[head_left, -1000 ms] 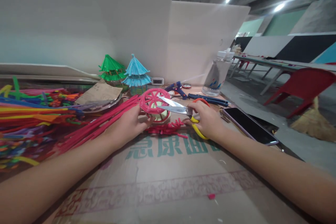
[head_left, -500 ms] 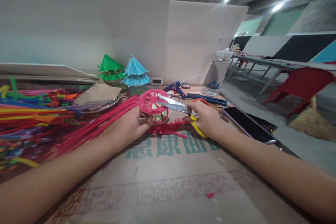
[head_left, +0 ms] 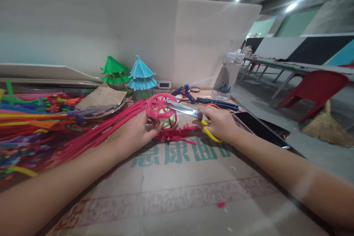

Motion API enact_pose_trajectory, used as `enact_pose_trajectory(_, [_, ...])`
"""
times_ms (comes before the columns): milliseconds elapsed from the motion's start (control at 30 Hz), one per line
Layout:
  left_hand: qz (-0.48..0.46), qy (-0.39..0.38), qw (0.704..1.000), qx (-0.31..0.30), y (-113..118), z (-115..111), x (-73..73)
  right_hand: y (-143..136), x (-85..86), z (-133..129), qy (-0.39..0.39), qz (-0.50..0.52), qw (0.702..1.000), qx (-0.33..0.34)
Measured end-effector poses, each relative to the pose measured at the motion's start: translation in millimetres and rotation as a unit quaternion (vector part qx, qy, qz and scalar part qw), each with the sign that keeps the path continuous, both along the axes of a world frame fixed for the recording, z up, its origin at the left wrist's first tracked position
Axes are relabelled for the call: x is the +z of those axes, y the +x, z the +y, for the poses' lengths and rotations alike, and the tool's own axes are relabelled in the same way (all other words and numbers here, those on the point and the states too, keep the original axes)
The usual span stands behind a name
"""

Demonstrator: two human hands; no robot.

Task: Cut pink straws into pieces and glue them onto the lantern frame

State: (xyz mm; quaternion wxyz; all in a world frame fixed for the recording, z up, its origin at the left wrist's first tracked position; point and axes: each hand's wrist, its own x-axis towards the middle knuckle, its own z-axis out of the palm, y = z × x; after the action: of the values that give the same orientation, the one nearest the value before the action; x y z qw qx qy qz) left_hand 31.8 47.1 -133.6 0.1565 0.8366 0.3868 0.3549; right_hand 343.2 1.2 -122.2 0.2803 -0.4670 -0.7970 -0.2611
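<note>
My left hand (head_left: pixel 148 127) grips a pink wheel-shaped frame (head_left: pixel 161 106) with spokes, made of what look like pipe cleaners. Below its ring is a pale round base, partly hidden. In my right hand (head_left: pixel 219 120) is a pair of scissors (head_left: pixel 186 110) with yellow and orange handles. The blades point left and lie over the right side of the ring; whether they touch it I cannot tell. Short red pipe cleaner pieces (head_left: pixel 181 133) lie under the frame. Long red pipe cleaners (head_left: pixel 110 127) run beneath my left wrist.
Coloured pipe cleaners (head_left: pixel 35 121) fill the left side. Behind stand a green pagoda model (head_left: pixel 114 70) and a blue one (head_left: pixel 142 75). A glue gun (head_left: pixel 186 93), a blue-handled tool (head_left: pixel 217 103), a water bottle (head_left: pixel 225 79) and a phone (head_left: pixel 261 129) lie or stand to the right.
The scissor blades have drawn closer together over the ring, and my right hand has shifted slightly right. My left hand keeps its hold on the pink frame.
</note>
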Motion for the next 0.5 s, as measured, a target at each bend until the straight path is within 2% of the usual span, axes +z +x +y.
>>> enact_pose_trajectory(100, [-0.008,-0.006,1.000,-0.002,0.4,1.3,-1.3,1.7,4.9,0.1,0.009,-0.001,1.000,0.013])
enact_pose_trajectory(233, [-0.015,0.000,1.000,-0.005,1.3,5.3,-5.3,-1.6,4.6,-2.9,-0.045,0.022,0.999,0.021])
enact_pose_trajectory(400, [-0.011,-0.016,1.000,0.000,1.6,10.4,-6.8,-12.0,-2.9,-2.5,-0.123,0.167,0.977,-0.042])
enact_pose_trajectory(500, [-0.014,-0.017,1.000,0.003,0.4,13.1,-7.8,-13.5,-4.6,0.1,-0.148,0.217,0.963,-0.050])
